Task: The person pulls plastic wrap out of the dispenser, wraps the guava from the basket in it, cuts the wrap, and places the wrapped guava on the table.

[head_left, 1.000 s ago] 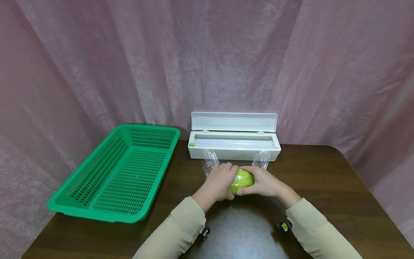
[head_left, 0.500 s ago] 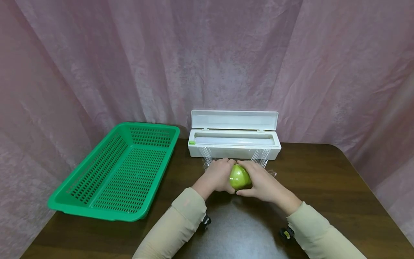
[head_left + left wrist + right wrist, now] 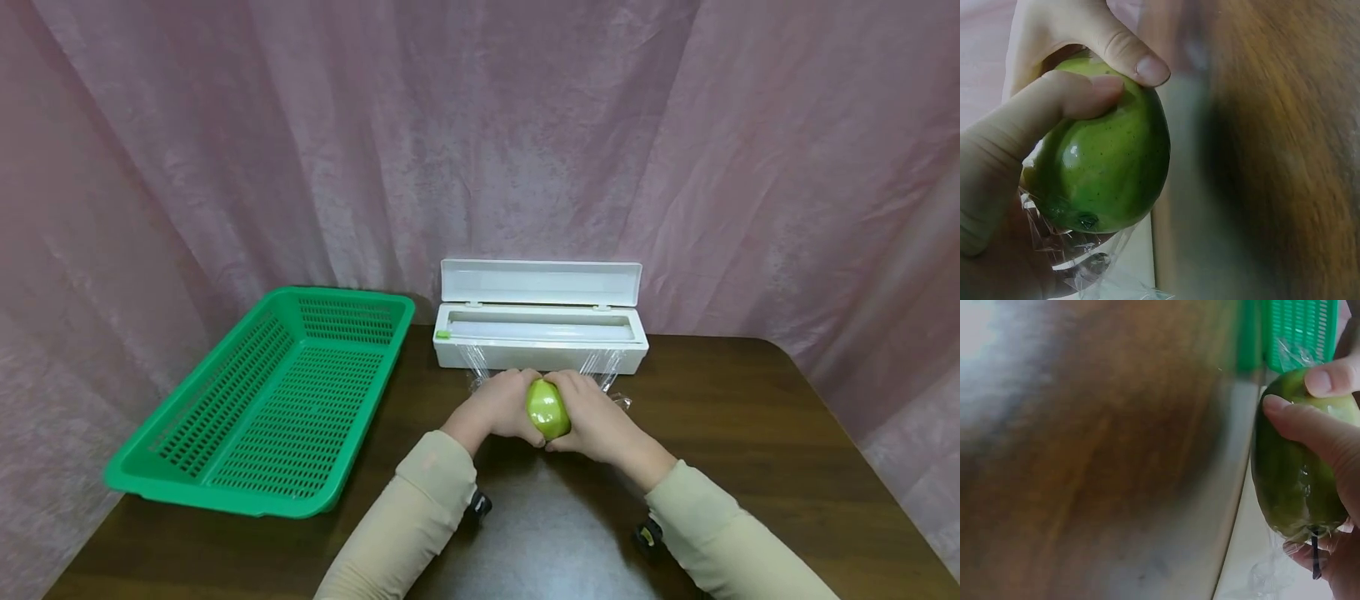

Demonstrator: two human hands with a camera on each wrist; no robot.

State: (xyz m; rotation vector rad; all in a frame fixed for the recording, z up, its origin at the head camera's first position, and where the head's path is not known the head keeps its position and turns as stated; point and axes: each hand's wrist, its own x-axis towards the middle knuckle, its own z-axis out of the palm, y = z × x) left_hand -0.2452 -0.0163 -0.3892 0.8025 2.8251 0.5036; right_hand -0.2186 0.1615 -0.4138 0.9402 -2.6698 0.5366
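Observation:
Between both hands is a speckled green pear (image 3: 548,410) with clear plastic wrap (image 3: 1302,487) drawn over its skin. My left hand (image 3: 504,406) grips its left side, thumb on the near face. From the right, my right hand (image 3: 600,421) holds it the same way, and the two thumbs lie close together on the pear (image 3: 1107,162). The dark stem (image 3: 1315,556) points to the right hand's side. Plastic wrap (image 3: 474,360) stretches from the front of the white wrap box (image 3: 542,358) toward the hands. The far-side fingers are mostly hidden in the head view.
The wrap box stands with its lid (image 3: 540,283) up, a roll (image 3: 540,331) inside and a small green slider (image 3: 443,334) at its left end. A green slotted basket (image 3: 300,417) sits at the left of the brown table (image 3: 735,417). A pink curtain (image 3: 525,125) hangs behind.
The hands and pear have shifted slightly toward the box and a little left. The pear has turned between the hands, and both thumbs have stayed on its near side.

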